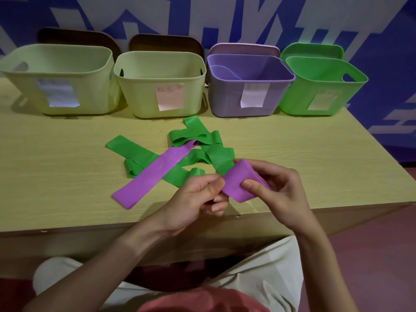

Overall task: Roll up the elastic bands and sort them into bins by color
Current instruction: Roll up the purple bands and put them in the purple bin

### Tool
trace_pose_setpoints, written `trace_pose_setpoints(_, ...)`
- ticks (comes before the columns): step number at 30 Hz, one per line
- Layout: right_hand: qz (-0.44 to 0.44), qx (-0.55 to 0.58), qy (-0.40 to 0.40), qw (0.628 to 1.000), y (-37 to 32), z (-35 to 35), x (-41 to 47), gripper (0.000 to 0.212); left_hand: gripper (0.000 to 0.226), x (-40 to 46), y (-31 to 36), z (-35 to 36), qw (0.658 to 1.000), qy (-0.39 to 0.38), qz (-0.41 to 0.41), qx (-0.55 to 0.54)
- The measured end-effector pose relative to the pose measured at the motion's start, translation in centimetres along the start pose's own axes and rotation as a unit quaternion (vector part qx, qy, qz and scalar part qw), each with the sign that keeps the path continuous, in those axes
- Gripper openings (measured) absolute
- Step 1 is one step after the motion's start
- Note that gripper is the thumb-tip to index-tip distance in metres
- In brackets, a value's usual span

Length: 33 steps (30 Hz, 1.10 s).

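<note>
Both hands, left hand (pixel 198 194) and right hand (pixel 272 192), pinch the purple band (pixel 242 183), fingers clamped, mid-roll near the tabletop's front edge; next, probably the purple bin (pixel 227 102).

Wooden table (pixel 56 167) before a blue-white patterned wall (pixel 258 21).

Writing on the four bin labels (pixel 169 97) is too blurred to read. My right hand (pixel 276 194) hides part of the purple band (pixel 238 183).
</note>
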State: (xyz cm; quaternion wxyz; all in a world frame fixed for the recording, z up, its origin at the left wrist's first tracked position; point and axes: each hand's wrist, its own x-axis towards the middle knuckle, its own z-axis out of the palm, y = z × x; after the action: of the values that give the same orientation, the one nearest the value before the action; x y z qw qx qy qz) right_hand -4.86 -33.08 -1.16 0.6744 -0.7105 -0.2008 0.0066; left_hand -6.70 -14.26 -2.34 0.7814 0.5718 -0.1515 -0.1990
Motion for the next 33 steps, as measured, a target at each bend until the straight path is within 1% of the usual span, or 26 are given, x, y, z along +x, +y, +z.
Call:
trace_pose_setpoints(3,0.009,0.007,-0.006,1.0,-0.2,-0.1,0.1,0.031,0.022,0.0,0.2,-0.1,0.999,-0.04,-0.031,-0.02)
trace_pose_setpoints(5,0.011,0.001,-0.003,1.0,-0.2,-0.3,0.0,0.031,0.025,0.1,0.3,-0.3,0.998,-0.047,-0.041,0.018)
trace_pose_setpoints(7,0.023,-0.007,0.011,1.0,-0.2,-0.5,-0.1,0.028,0.031,0.3,0.1,-0.5,0.993,-0.02,-0.027,0.114)
trace_pose_setpoints(9,0.038,-0.005,0.027,0.999,0.0,-0.4,-0.3,0.02,0.033,0.4,-0.3,-0.5,0.979,0.03,0.009,0.2)
trace_pose_setpoints(11,0.049,-0.003,0.046,0.998,0.2,-0.2,-0.4,0.02,0.027,0.3,-0.5,-0.2,0.968,0.09,0.049,0.227)
trace_pose_setpoints(12,0.051,-0.005,0.055,0.997,0.2,-0.1,-0.4,0.021,0.025,0.2,-0.6,-0.2,0.964,0.108,0.067,0.235)
trace_pose_setpoints(14,0.057,-0.015,0.07,0.996,0.1,0.1,-0.3,0.026,0.028,0.1,-0.7,0.0,0.946,0.114,0.094,0.287)
trace_pose_setpoints(17,0.069,-0.034,0.084,0.994,0.1,0.4,-0.2,0.025,0.048,0.3,-0.8,0.1,0.902,0.126,0.121,0.395)
trace_pose_setpoints(19,0.065,-0.039,0.092,0.993,0.2,0.7,-0.3,0.026,0.052,0.5,-0.9,0.1,0.88,0.151,0.146,0.425)
trace_pose_setpoints(22,0.053,-0.033,0.084,0.995,0.3,1.0,-0.3,0.029,0.052,0.7,-1.1,0.2,0.874,0.19,0.16,0.417)
trace_pose_setpoints(25,0.037,-0.02,0.074,0.996,0.2,1.0,-0.2,0.043,0.042,0.8,-1.1,0.2,0.875,0.22,0.155,0.403)
trace_pose_setpoints(26,0.028,-0.018,0.076,0.997,0.1,0.8,-0.3,0.045,0.039,0.8,-1.1,0.2,0.876,0.225,0.153,0.399)
trace_pose_setpoints(27,0.017,-0.019,0.079,0.997,0.0,0.7,-0.2,0.042,0.034,0.9,-1.0,0.1,0.878,0.227,0.15,0.394)
trace_pose_setpoints(29,-0.004,-0.03,0.088,0.996,0.0,0.6,-0.2,0.026,0.026,1.0,-0.9,0.1,0.89,0.225,0.142,0.371)
trace_pose_setpoints(31,-0.005,-0.031,0.112,0.993,0.0,0.7,-0.1,0.012,0.022,1.0,-0.9,0.0,0.911,0.217,0.133,0.323)
trace_pose_setpoints(33,0.004,-0.027,0.137,0.99,0.1,0.9,0.2,0.009,0.02,1.0,-1.0,0.1,0.933,0.206,0.12,0.27)
